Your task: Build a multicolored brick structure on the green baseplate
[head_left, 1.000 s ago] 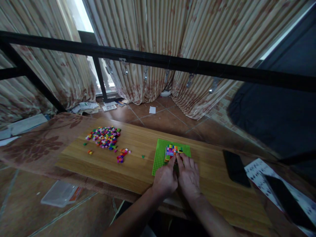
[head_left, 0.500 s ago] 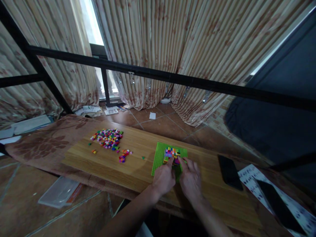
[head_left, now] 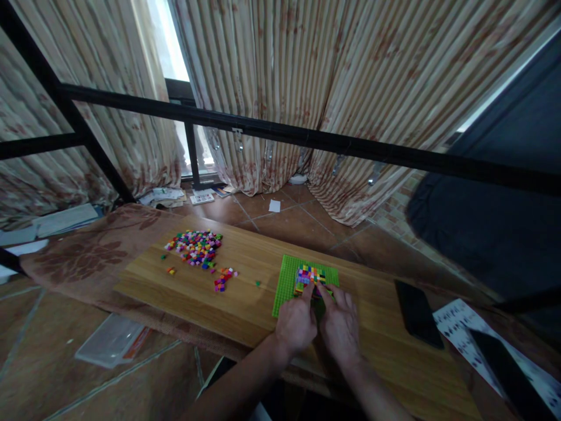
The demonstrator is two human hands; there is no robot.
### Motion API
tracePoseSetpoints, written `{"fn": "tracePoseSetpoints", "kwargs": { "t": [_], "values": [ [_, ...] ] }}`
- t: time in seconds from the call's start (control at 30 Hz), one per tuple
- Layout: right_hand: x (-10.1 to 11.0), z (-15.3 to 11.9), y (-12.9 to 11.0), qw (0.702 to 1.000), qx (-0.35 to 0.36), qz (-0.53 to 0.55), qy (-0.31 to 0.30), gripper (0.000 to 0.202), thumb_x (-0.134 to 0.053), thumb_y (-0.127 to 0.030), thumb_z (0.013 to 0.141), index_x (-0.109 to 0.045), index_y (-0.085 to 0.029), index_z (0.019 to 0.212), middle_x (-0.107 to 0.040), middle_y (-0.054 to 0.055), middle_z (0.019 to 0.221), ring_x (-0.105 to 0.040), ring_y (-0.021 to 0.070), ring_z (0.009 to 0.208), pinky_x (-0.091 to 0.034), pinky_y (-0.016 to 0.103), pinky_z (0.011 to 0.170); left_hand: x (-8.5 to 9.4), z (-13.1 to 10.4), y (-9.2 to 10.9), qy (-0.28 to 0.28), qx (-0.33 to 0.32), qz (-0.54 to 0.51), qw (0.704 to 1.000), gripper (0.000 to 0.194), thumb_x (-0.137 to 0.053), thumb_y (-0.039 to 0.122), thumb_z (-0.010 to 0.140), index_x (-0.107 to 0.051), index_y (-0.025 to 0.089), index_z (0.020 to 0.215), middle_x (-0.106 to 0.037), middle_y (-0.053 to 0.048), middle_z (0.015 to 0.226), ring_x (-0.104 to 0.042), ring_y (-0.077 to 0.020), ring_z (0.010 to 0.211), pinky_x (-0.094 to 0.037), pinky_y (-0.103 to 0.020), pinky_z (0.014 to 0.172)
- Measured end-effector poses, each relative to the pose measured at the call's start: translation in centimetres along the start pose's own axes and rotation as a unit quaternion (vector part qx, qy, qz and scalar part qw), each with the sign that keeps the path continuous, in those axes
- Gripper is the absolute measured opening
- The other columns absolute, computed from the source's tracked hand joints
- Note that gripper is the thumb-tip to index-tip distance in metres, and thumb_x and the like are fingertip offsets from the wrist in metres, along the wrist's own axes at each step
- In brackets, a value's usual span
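A green studded baseplate (head_left: 286,279) lies on the wooden board. On it stands a low block of multicoloured toy bricks (head_left: 312,273). My left hand (head_left: 297,321) is closed at the block's near left side, its index finger stretched onto the top bricks. From the near right, my right hand (head_left: 340,320) closes on the same block, with its index fingertip close to the left one. The hands hide the block's near edge and part of the baseplate. Whether a loose brick is between the fingertips is too small to tell.
A pile of loose toy bricks (head_left: 198,245) lies on the left of the wooden board (head_left: 249,310), with a smaller cluster (head_left: 224,278) nearby. A black phone (head_left: 418,313) rests at the right. Beyond it are a printed sheet (head_left: 458,316) and another dark slab (head_left: 504,362). A black rail (head_left: 298,134) crosses behind.
The view has shifted slightly, so everything sits a little further right. My index fingertips have come closer together on the brick block.
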State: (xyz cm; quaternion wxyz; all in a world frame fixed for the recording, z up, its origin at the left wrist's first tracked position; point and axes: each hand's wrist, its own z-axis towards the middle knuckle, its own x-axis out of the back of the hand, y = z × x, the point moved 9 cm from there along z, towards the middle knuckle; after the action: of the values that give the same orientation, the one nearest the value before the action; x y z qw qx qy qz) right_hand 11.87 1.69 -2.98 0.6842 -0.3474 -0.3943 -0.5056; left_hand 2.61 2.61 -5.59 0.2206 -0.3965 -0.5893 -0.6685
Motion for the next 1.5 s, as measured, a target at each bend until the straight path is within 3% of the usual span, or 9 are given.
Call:
{"fn": "tracePoseSetpoints", "kwargs": {
  "t": [0.2,0.33,0.47,0.6,0.83,1.03,1.13,1.27,1.5],
  "values": [
    [1.8,-0.1,0.2,0.998,-0.012,0.050,0.041,0.054,-0.037,-0.005,0.082,-0.053,-0.018,0.131,-0.060,0.012,0.116,-0.050,0.0239,0.099,-0.044,0.040,0.085,1.5,-0.9,0.2,0.011,0.010,-0.001,1.000,0.060,-0.041,0.022,0.088,-0.027,0.015,0.146,-0.072,-0.010,0.093,-0.068,-0.0226,0.083,-0.053,-0.034,0.079],
    [2.3,0.2,-2.8,0.987,0.015,0.147,0.063,0.041,-0.037,-0.015,0.089,-0.058,-0.020,0.124,-0.061,0.011,0.113,-0.054,0.0229,0.101,-0.047,0.040,0.088,3.3,-3.2,-0.9,0.055,-0.016,-0.072,0.996,0.052,-0.043,0.020,0.087,-0.039,0.023,0.139,-0.071,-0.006,0.101,-0.068,-0.0196,0.089,-0.052,-0.031,0.082],
    [-0.2,1.7,-8.4,0.972,0.058,0.227,-0.004,0.033,-0.037,-0.017,0.092,-0.064,-0.021,0.111,-0.065,0.008,0.102,-0.060,0.0195,0.095,-0.049,0.035,0.085,4.9,-6.5,-5.7,0.104,0.045,-0.134,0.984,0.035,-0.043,0.018,0.087,-0.054,0.023,0.120,-0.071,-0.002,0.088,-0.067,-0.0151,0.076,-0.052,-0.025,0.073],
    [-4.3,3.9,-12.6,0.980,0.036,0.186,-0.063,0.025,-0.044,-0.018,0.091,-0.064,-0.019,0.106,-0.065,0.009,0.092,-0.059,0.0219,0.092,-0.048,0.034,0.082,6.5,-9.8,-10.6,0.146,0.124,-0.155,0.969,0.030,-0.043,0.020,0.087,-0.057,0.019,0.114,-0.069,-0.002,0.080,-0.067,-0.0160,0.074,-0.051,-0.024,0.068],
    [-8.2,4.7,-13.7,0.984,-0.022,0.148,-0.101,0.017,-0.047,-0.012,0.089,-0.062,-0.018,0.083,-0.062,0.008,0.088,-0.058,0.0205,0.085,-0.044,0.031,0.075,7.6,-10.9,-12.6,0.151,0.154,-0.210,0.954,0.029,-0.045,0.030,0.088,-0.059,0.018,0.110,-0.069,-0.002,0.080,-0.066,-0.0168,0.073,-0.051,-0.026,0.068],
    [-4.8,1.6,-11.4,0.945,-0.028,0.312,-0.094,0.021,-0.045,-0.020,0.093,-0.065,-0.021,0.089,-0.066,0.001,0.086,-0.062,0.0137,0.079,-0.047,0.024,0.072,6.8,-9.0,-11.5,0.139,0.129,-0.237,0.953,0.030,-0.047,0.030,0.087,-0.061,0.018,0.111,-0.069,-0.002,0.081,-0.065,-0.0161,0.073,-0.052,-0.027,0.072],
    [-2.1,0.3,-7.6,0.915,-0.081,0.389,-0.066,0.022,-0.047,-0.027,0.093,-0.068,-0.022,0.095,-0.069,0.003,0.090,-0.064,0.0154,0.084,-0.049,0.027,0.076,6.1,-7.8,-10.6,0.140,0.102,-0.251,0.952,0.029,-0.048,0.027,0.086,-0.060,0.018,0.111,-0.069,-0.003,0.085,-0.065,-0.0157,0.075,-0.051,-0.026,0.073],
    [0.5,0.4,-2.5,0.917,-0.123,0.379,-0.028,0.026,-0.048,-0.032,0.092,-0.071,-0.023,0.100,-0.069,0.007,0.103,-0.064,0.0190,0.096,-0.049,0.034,0.086,5.4,-5.9,-8.1,0.122,0.035,-0.283,0.951,0.025,-0.046,0.022,0.087,-0.061,0.021,0.107,-0.070,-0.003,0.092,-0.065,-0.0150,0.084,-0.050,-0.025,0.079],
    [0.3,3.1,2.2,0.908,-0.178,0.380,0.002,0.025,-0.059,-0.039,0.083,-0.068,-0.020,0.096,-0.072,0.006,0.089,-0.067,0.0195,0.080,-0.052,0.034,0.076,5.0,-3.1,-5.7,0.103,0.039,-0.230,0.967,0.031,-0.049,0.021,0.085,-0.059,0.018,0.114,-0.070,-0.003,0.087,-0.061,-0.0126,0.065,-0.048,-0.024,0.065]
  ]
}}
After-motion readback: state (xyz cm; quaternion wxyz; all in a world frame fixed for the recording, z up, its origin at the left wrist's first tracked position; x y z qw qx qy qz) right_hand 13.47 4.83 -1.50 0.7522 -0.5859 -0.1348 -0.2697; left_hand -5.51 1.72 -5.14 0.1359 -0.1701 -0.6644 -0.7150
